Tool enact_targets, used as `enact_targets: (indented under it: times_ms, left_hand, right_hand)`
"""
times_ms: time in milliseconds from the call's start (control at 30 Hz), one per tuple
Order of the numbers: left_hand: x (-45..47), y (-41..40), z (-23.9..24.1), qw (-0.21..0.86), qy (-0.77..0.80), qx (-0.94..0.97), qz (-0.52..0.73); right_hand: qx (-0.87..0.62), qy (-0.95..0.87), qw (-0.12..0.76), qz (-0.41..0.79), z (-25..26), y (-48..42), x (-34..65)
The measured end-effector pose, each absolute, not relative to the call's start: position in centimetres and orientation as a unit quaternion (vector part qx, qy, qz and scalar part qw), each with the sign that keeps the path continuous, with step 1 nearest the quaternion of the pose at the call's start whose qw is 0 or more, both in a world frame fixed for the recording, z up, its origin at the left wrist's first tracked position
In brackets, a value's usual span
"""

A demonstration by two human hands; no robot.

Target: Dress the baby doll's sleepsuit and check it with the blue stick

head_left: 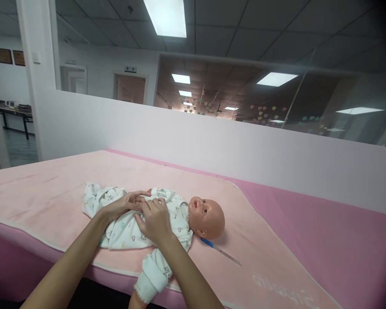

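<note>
A baby doll (209,216) lies on its back, head to the right, dressed in a white long-sleeved outfit (131,234) printed with small hearts and animals. My left hand (125,205) rests across the outfit's front, one finger stretched out and the others bent in to the cloth. Against it, my right hand (156,219) bends its fingers onto the same spot, closed on the fabric. The fingertips of both hands meet there, so the exact bit of cloth between them is hidden. The doll's near sleeve (152,272) hangs over the front edge, below my right wrist.
Beneath the doll lies a peach blanket (61,193) on a pink padded surface (347,231). A thin stick with a blue end (225,254) lies beside the doll's head. A white half wall (212,141) with glass above borders the far side.
</note>
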State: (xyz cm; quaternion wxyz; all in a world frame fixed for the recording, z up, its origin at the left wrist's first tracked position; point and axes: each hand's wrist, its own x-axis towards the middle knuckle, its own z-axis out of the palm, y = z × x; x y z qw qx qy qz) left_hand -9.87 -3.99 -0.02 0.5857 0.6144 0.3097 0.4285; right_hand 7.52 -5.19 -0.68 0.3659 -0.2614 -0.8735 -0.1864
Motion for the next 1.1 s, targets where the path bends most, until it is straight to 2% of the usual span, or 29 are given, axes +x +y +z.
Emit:
enact_targets:
  times_ms: [733, 1100]
  left_hand:
    - [-9.85, -4.02, -0.21, 0.598, 0.285, 0.588, 0.465]
    - [-9.77, -4.07, -0.02, 0.600, 0.285, 0.592, 0.456]
  right_hand:
    - [-0.230, -0.871, 0.420, -0.109, -0.85, -5.38, 8.18]
    - [-0.277, -0.852, 0.442, -0.056, -0.91, -5.32, 7.83]
